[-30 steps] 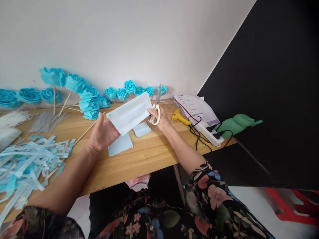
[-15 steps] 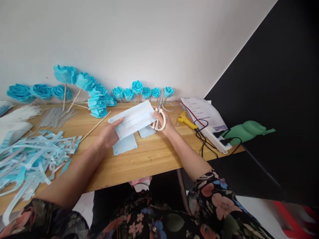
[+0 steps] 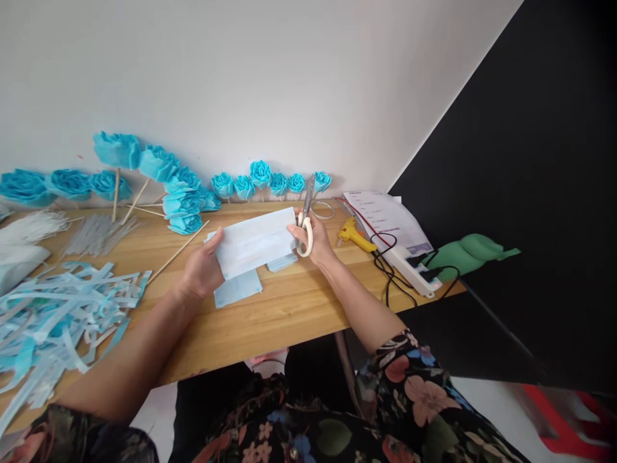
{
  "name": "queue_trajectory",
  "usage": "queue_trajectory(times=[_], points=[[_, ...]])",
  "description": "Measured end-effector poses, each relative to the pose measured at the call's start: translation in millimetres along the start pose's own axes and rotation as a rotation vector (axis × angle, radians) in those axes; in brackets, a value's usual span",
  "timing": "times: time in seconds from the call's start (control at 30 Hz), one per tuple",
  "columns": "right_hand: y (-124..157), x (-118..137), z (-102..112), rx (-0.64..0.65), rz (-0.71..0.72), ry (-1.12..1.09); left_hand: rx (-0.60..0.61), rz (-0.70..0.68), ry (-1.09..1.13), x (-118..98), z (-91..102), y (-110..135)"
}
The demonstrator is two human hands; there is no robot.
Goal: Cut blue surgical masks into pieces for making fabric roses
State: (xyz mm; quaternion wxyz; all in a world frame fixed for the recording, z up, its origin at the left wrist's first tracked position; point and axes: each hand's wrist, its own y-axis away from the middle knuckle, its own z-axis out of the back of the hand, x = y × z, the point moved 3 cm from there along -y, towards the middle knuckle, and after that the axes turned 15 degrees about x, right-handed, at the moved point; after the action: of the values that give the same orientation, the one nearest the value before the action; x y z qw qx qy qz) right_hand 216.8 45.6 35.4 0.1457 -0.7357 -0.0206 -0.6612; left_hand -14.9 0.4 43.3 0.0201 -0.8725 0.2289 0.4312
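Observation:
A pale blue, rectangular face mask [image 3: 255, 242] with faint fold lines and no visible ear loops is held up flat over the table. My left hand [image 3: 202, 260] grips its left end, thumb on top and the other fingers behind. At the right end, my right hand [image 3: 315, 238] pinches the edge between thumb and fingers. White-handled scissors [image 3: 306, 222] hang in that same hand, blades pointing up and away. Beneath the held mask, another pale blue piece [image 3: 238, 288] and a small stack of blue pieces [image 3: 282, 262] lie on the wooden table [image 3: 284, 315].
Blue fabric flowers [image 3: 260, 173] line the wall, some on sticks. Cut strips [image 3: 62, 315] heap at left, beside thin wires [image 3: 96, 231]. On the right are a yellow glue gun [image 3: 355, 234], a tape roll [image 3: 322, 209], papers [image 3: 390, 218], a power strip [image 3: 413, 270] with cables and a green item [image 3: 470, 254].
The mask has come down slightly and its tilt has lessened. My left hand now lies further round its left end. The whole view has shifted a little.

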Motion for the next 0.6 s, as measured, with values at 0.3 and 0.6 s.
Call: queue_trajectory(times=[0.3, 0.6], points=[[-2.7, 1.5, 6.1, -0.186, 0.037, -0.136, 0.369, -0.239, -0.255, 3.5, -20.0, 5.5], [3.4, -1.8, -15.9, -0.018, 0.064, 0.019, 0.046, 0.039, -0.956, 22.1, -15.8, 14.6]])
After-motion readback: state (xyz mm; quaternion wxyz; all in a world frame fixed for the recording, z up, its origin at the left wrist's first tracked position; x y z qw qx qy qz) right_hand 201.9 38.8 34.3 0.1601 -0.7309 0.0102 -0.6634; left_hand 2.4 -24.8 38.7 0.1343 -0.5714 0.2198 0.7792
